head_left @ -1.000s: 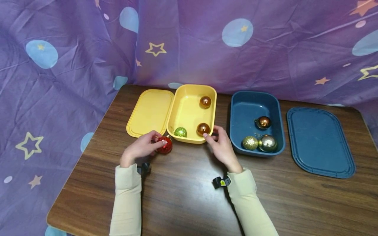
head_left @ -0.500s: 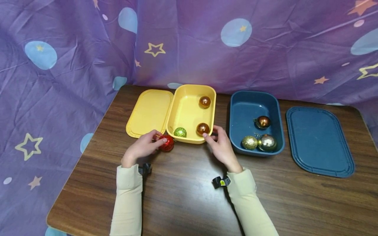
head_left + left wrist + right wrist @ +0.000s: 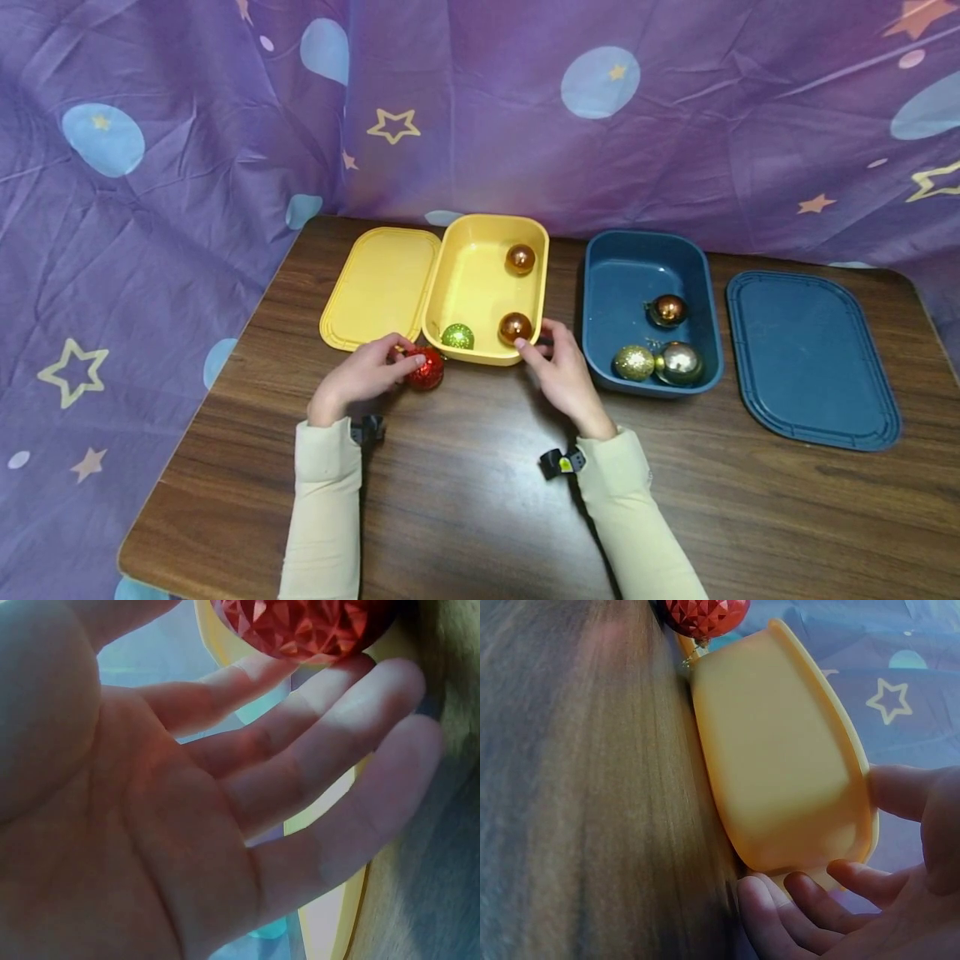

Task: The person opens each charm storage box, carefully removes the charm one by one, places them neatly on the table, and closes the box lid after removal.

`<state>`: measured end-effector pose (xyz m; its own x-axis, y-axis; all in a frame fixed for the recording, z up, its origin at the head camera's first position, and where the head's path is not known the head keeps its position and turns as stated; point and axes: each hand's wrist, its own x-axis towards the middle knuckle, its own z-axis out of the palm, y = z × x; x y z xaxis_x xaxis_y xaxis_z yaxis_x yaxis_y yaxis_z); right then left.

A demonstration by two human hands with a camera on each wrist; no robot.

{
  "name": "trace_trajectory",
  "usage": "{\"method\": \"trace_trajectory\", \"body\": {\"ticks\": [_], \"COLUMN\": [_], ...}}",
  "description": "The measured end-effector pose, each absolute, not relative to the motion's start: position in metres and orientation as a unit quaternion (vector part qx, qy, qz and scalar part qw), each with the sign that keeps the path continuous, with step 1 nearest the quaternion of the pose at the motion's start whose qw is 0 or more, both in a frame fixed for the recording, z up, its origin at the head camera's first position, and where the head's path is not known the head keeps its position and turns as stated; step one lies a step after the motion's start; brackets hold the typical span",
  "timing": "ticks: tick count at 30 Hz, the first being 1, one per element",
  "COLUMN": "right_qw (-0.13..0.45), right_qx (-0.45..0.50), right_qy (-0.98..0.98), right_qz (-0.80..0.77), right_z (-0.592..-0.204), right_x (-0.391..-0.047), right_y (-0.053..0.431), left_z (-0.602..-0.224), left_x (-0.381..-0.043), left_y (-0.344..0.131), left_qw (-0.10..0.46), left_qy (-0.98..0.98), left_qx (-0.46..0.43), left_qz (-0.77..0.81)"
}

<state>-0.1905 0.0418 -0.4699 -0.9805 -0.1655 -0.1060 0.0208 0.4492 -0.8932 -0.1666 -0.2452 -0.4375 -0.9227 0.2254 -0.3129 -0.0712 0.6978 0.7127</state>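
Observation:
My left hand [image 3: 365, 377] pinches a red faceted Christmas bauble [image 3: 426, 369] between thumb and fingers, just left of the yellow box's near corner. In the left wrist view the bauble [image 3: 307, 626] is at the top edge, above spread fingers. My right hand [image 3: 561, 372] holds the yellow plastic box [image 3: 433, 293] at its near right corner. The right wrist view shows that thumb [image 3: 901, 791] on the rim and the other fingers by the side wall. Inside the box lie a green glittery bauble [image 3: 458, 337] and two copper baubles [image 3: 521, 259].
A yellow lid [image 3: 382, 287] lies left of the yellow box. To the right stands a blue box [image 3: 618, 292] holding a brown bauble [image 3: 668, 311], a gold glittery one [image 3: 634, 363] and a silver one [image 3: 679, 363]. Its blue lid [image 3: 813, 358] lies further right on the wooden table [image 3: 465, 500].
My left hand has shifted slightly right with the red bauble, and the bauble has turned, so its gold cap no longer points up toward the box. The right hand stays in place.

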Motion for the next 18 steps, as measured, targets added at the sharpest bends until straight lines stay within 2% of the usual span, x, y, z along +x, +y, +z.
{"method": "trace_trajectory", "body": {"ticks": [18], "right_qw": [0.089], "right_qx": [-0.038], "right_qy": [0.845], "right_qz": [-0.526], "right_z": [-0.4696], "right_x": [-0.1906], "right_y": [0.0411], "left_z": [-0.4382], "left_x": [-0.1674], "left_y": [-0.2460], "left_qw": [0.174], "left_qy": [0.902], "left_qx": [0.047], "left_qz": [0.391]}}
